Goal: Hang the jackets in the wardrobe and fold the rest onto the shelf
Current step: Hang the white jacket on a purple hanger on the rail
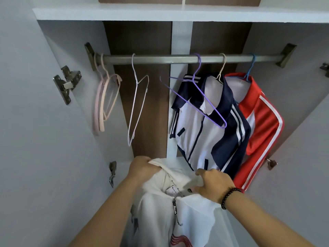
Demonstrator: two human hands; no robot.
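Observation:
I hold a white zip jacket (pixel 185 211) up in front of the open wardrobe. My left hand (pixel 142 168) grips its collar on the left side. My right hand (pixel 211 184), with a bead bracelet at the wrist, pinches the collar on the right. On the metal rail (pixel 160 59) hang a navy-and-white striped jacket (pixel 206 132) on a cream hanger and a red-and-white jacket (pixel 261 122) on a blue hanger. An empty purple hanger (pixel 197 97) hangs in front of the navy jacket.
An empty white wire hanger (pixel 137 102) and two pink hangers (pixel 105 104) hang at the rail's left. A white shelf (pixel 124 13) runs above the rail. The open door with metal hinges (pixel 66 82) stands at the left, and a white panel sits below the hanging jackets.

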